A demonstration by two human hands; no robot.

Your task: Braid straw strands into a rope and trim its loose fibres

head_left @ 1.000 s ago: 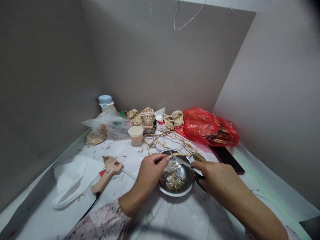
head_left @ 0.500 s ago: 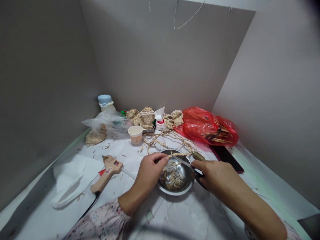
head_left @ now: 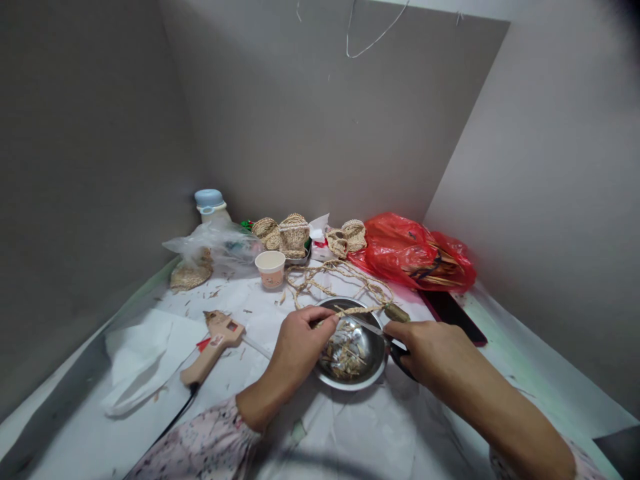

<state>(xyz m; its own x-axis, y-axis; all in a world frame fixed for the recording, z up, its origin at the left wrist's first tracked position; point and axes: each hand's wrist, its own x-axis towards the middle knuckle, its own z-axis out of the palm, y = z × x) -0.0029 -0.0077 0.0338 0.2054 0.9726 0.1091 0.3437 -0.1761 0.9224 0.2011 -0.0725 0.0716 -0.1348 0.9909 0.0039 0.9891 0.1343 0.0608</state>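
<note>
Over the left rim of a metal bowl [head_left: 371, 363], my left hand [head_left: 303, 337] pinches a braided straw cord [head_left: 361, 310]. The cord runs right across the bowl's far side and joins a long loose loop behind it. My right hand [head_left: 417, 343] is closed on black-handled scissors [head_left: 367, 324], whose blades point left along the cord near my left fingertips. Straw clippings [head_left: 345, 357] lie inside the bowl. A small olive-green roll [head_left: 397, 313] rests just beyond my right fingers.
Left of the bowl lies a glue gun [head_left: 215, 347] with a cable, beside white paper [head_left: 145, 353]. Behind stand a paper cup [head_left: 271, 269], woven straw pieces [head_left: 294, 235], a clear bag [head_left: 225, 243] and a bottle [head_left: 210, 203]. A red bag [head_left: 400, 250] and phone [head_left: 457, 320] are right.
The small straw end sticking up by the scissor blades now lies lower and tilts left. Both hands have stayed nearly in place.
</note>
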